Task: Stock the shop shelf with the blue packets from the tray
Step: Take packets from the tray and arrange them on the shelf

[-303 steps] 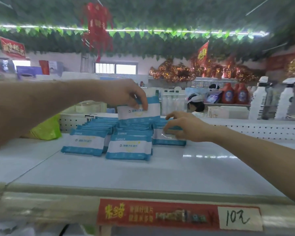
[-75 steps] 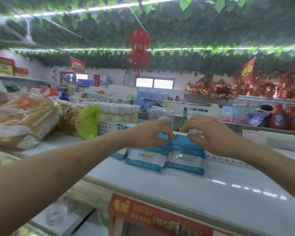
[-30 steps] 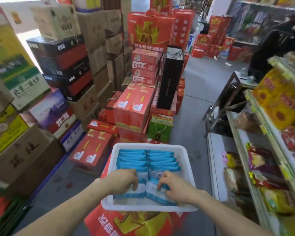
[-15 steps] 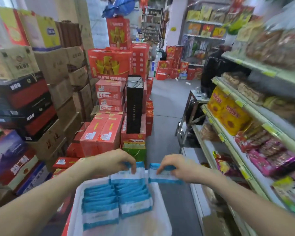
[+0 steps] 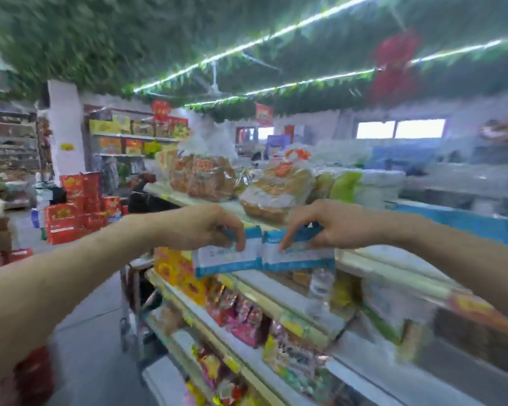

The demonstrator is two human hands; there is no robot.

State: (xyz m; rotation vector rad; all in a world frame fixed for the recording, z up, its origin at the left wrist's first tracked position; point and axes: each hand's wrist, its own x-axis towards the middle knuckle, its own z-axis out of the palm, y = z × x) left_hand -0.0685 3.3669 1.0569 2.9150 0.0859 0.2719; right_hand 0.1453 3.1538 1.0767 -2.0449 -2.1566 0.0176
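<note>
My left hand (image 5: 206, 227) grips one blue and white packet (image 5: 228, 257) by its top edge. My right hand (image 5: 332, 224) pinches a second blue and white packet (image 5: 298, 257) beside it. Both packets hang in the air side by side, just in front of the edge of the white top shelf (image 5: 387, 260). The view is blurred by motion. The tray is out of view.
Bagged bread (image 5: 206, 177) and a green pack (image 5: 345, 186) lie on the top shelf to the left of my hands. Lower shelves (image 5: 247, 326) hold bright snack bags. Red cartons (image 5: 77, 206) stand stacked across the aisle floor at left.
My view has swung up and right from the tray to the shelves. Both hands have lifted a packet each out of the tray and carried them up to the top shelf's edge.
</note>
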